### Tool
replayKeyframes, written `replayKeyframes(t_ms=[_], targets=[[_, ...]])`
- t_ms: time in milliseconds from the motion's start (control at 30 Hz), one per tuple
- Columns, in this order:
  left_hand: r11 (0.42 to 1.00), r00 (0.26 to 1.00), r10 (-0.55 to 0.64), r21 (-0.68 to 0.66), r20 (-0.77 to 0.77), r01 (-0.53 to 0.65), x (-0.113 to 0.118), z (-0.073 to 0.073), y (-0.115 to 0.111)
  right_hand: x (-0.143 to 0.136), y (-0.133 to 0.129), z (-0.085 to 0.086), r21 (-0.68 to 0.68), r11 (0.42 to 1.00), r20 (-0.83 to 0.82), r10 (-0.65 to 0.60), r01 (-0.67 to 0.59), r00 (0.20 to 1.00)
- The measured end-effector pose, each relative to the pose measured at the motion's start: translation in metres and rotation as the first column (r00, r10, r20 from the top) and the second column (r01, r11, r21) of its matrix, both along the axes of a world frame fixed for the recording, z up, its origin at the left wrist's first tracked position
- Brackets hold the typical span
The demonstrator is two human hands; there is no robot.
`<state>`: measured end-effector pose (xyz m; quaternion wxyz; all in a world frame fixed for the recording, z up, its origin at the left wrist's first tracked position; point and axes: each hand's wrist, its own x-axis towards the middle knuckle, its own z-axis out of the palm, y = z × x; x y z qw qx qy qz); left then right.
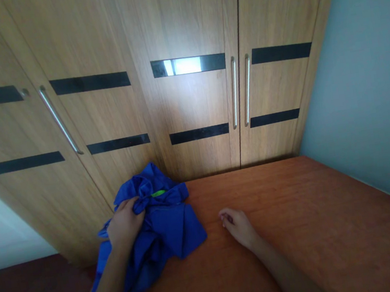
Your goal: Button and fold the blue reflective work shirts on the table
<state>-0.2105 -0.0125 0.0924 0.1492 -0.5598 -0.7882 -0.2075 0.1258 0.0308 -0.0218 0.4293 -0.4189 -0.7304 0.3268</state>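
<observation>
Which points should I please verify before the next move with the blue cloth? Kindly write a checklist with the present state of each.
1. Left hand has a grip on the blue cloth: ok, it grasps a bunched part.
2. Right hand is free: ok, loosely curled, apart from the cloth, nothing visible in it.
3. Cloth is smooth: not ok, it lies in a crumpled heap.
4. All the cloth rests on the reddish-brown surface: cannot tell, the left forearm hides part of it near the edge.
5. Green patch can be identified: cannot tell, too small.
</observation>
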Motion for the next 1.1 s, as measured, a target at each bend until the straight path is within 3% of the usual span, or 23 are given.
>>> replayKeyframes(t_ms=[133, 267, 333, 433, 500, 567, 633, 700, 800, 867, 933, 1000, 1100], targets=[[0.965, 0.992, -0.126, 0.231, -0.007, 0.124, 0.015, 0.01, -0.004, -0.001, 0.002, -0.002, -0.064, 0.998, -0.1, 0.008, -0.014, 0.995], [0.866, 0.957, -0.29, 0.428, 0.005, 0.26, 0.049, 0.037, -0.004, 0.003, 0.004, 0.004, -0.16, 0.987, -0.237, -0.049, 0.01, 0.97], [0.818, 0.93, -0.367, 0.488, 0.035, 0.304, 0.071, 0.051, -0.004, 0.01, 0.002, 0.012, -0.237, 0.971, -0.357, -0.114, 0.028, 0.927], [0.788, 0.885, -0.457, 0.503, 0.093, 0.354, 0.105, 0.062, -0.004, 0.027, -0.002, 0.026, -0.343, 0.939, -0.576, -0.204, -0.008, 0.792], [0.794, 0.849, -0.509, 0.46, 0.143, 0.399, 0.126, 0.056, -0.004, 0.042, -0.003, 0.032, -0.353, 0.935, -0.64, -0.222, -0.024, 0.735], [0.791, 0.777, -0.591, 0.349, 0.219, 0.503, 0.143, 0.039, -0.005, 0.059, 0.001, 0.033, -0.347, 0.936, -0.623, -0.277, 0.059, 0.731], [0.737, 0.662, -0.668, 0.181, 0.34, 0.651, 0.156, 0.016, -0.007, 0.077, 0.009, 0.029, -0.325, 0.912, -0.516, -0.394, 0.251, 0.761], [0.649, 0.565, -0.681, 0.027, 0.465, 0.76, 0.166, -0.007, -0.011, 0.094, 0.017, 0.025, -0.278, 0.865, -0.374, -0.498, 0.418, 0.782], [0.589, 0.513, -0.682, -0.026, 0.521, 0.808, 0.17, -0.027, -0.014, 0.111, 0.025, 0.025, -0.197, 0.835, -0.249, -0.549, 0.514, 0.798], [0.595, 0.511, -0.716, 0.033, 0.476, 0.803, 0.166, -0.029, -0.014, 0.114, 0.023, 0.032, -0.058, 0.835, -0.171, -0.548, 0.546, 0.819], [0.625, 0.554, -0.737, 0.079, 0.387, 0.776, 0.156, -0.025, -0.011, 0.111, 0.019, 0.041, 0.125, 0.834, -0.076, -0.533, 0.538, 0.843], [0.697, 0.666, -0.706, 0.068, 0.242, 0.714, 0.142, -0.02, -0.007, 0.104, 0.015, 0.05, 0.231, 0.848, -0.018, -0.486, 0.477, 0.874], [0.859, 0.858, -0.511, 0.009, -0.042, 0.512, 0.116, -0.014, -0.005, 0.086, 0.008, 0.054, 0.177, 0.914, 0.005, -0.371, 0.364, 0.929]])
